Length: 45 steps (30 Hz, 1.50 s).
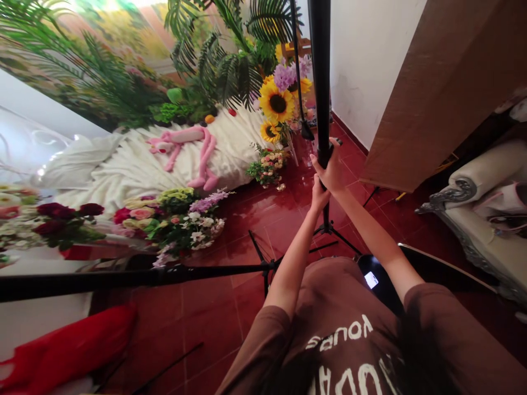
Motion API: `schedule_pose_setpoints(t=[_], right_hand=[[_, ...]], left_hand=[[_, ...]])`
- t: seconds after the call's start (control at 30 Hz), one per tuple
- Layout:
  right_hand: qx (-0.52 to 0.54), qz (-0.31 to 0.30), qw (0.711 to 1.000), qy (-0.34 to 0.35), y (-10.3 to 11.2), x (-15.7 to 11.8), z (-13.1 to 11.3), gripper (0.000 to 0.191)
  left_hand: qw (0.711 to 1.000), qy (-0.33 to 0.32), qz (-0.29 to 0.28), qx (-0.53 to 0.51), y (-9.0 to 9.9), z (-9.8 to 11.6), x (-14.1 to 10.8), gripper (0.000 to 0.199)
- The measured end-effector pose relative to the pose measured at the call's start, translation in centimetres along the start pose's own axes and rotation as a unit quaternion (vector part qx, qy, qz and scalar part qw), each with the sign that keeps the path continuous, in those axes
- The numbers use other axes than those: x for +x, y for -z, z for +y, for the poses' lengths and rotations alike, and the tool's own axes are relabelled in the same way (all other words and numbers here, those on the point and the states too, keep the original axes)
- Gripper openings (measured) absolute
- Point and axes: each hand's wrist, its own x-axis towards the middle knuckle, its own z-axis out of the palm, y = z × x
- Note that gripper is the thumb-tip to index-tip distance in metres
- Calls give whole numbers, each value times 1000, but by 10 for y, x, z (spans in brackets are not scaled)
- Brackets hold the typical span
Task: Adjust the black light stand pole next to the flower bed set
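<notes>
Brown lettered T-shirt (335, 299) foremost at 5 o'clock, a person's right hand (332, 171) and left hand (320, 193) — fingers wrapped close, right above left — grip a black stand pole (320, 71) at 1 o'clock; good handling means bracing low — tripod legs (346, 241) flat.

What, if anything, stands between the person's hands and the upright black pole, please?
Nothing visible does: the left hand and the right hand both grip the upright black pole, the right one higher up.
</notes>
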Motion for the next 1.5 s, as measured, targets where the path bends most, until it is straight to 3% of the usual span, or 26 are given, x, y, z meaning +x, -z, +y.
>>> schedule_pose_setpoints(t=[0.33, 0.57, 0.73, 0.93, 1.17, 1.3, 1.4, 1.5], right_hand=[[-31, -35, 997, 63, 19, -67, 66, 57], [-3, -74, 995, 64, 7, -45, 74, 53], [39, -68, 995, 58, 4, -36, 81, 56], [39, -67, 996, -44, 0, -41, 87, 59], [95, -10, 975, -203, -11, -15, 84, 38], [180, 38, 969, -162, -14, -8, 86, 23], [319, 23, 939, -130, -14, -17, 91, 21], [397, 11, 910, -120, -14, -28, 94, 31]], left_hand=[[1000, 8, 0, -6, -2, 5, -2, 38], [1000, 18, 6, 25, 1, 9, -2, 38], [1000, 9, -5, 13, 1, 16, -1, 39], [1000, 17, -5, 11, 0, 22, -1, 41], [999, 31, -3, 15, 1, 19, -1, 45], [999, 33, -5, 7, 1, 18, 0, 46], [999, 34, -5, 10, 1, 20, 0, 47], [1000, 27, 1, 5, 0, 22, 0, 47]])
